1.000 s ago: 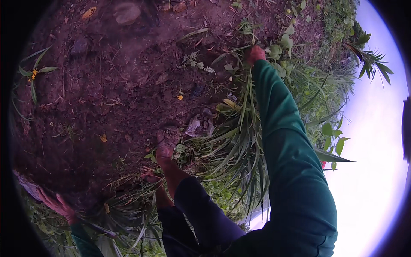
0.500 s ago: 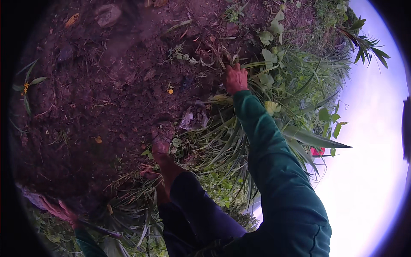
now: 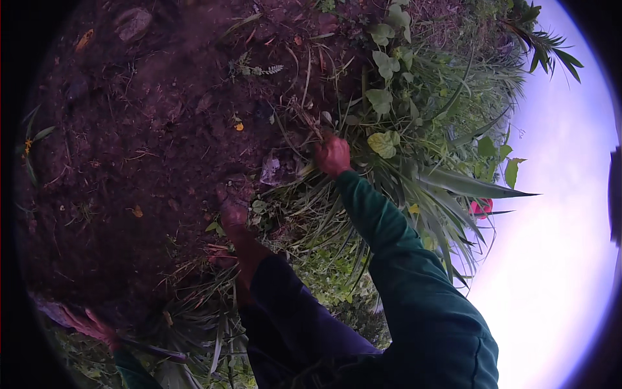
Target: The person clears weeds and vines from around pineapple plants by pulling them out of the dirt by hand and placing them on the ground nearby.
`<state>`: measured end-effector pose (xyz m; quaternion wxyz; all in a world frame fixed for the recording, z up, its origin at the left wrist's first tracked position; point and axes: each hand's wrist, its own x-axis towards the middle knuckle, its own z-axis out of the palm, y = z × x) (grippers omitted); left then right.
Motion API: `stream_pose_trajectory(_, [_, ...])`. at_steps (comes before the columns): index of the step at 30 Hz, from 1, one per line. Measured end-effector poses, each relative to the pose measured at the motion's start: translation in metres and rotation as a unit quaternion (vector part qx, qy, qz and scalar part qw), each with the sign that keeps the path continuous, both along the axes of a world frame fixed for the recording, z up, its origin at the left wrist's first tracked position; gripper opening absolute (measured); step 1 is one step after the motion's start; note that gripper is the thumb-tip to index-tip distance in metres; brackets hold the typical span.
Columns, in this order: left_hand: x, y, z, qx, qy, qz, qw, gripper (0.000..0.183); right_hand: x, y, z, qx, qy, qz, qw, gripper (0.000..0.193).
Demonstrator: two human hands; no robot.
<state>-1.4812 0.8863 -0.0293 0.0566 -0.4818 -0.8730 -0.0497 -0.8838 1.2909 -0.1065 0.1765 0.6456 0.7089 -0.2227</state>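
Note:
My right hand (image 3: 333, 155) is closed round a bunch of dry, brownish weed stems (image 3: 306, 120) at the border between bare soil and green growth. The stems stick out past my fingers over the dirt, and their lower ends are hidden. Long strap-like leaves (image 3: 324, 201) spread below this hand, and a yellowing leaf (image 3: 383, 144) hangs to its right. At the lower left, my left hand (image 3: 94, 326) has its fingers stretched out, on or beside a greyish, stone-like surface (image 3: 52, 311). A dark, narrow bar (image 3: 155, 350) runs near its wrist; whether the hand touches it, I cannot tell.
Dark soil (image 3: 142, 181) fills the left and middle. My bare foot (image 3: 233, 217) stands there, near a crumpled clear plastic piece (image 3: 271, 170). A flat stone (image 3: 133, 24) lies at the far left. Broad-leaved vines (image 3: 385, 65), a pointed leaf (image 3: 473, 185) and a red object (image 3: 481, 207) are at right.
My right hand has come nearer and slightly left, away from the vine leaves, with stems in its grip. The view has shifted a little. My left hand stays in nearly the same place.

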Motion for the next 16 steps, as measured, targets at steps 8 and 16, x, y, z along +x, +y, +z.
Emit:
stream_pose_trajectory(8, [-0.009,-0.008,-0.009,0.004,0.025,-0.016,1.000,0.065,0.013,0.117,0.010,0.101,-0.109,0.201,0.968,0.057])
stream_pose_trajectory(16, [0.002,0.000,-0.004,0.004,-0.016,0.022,1.000,0.071,0.068,0.138,-0.060,-0.115,-0.203,0.065,0.970,0.107])
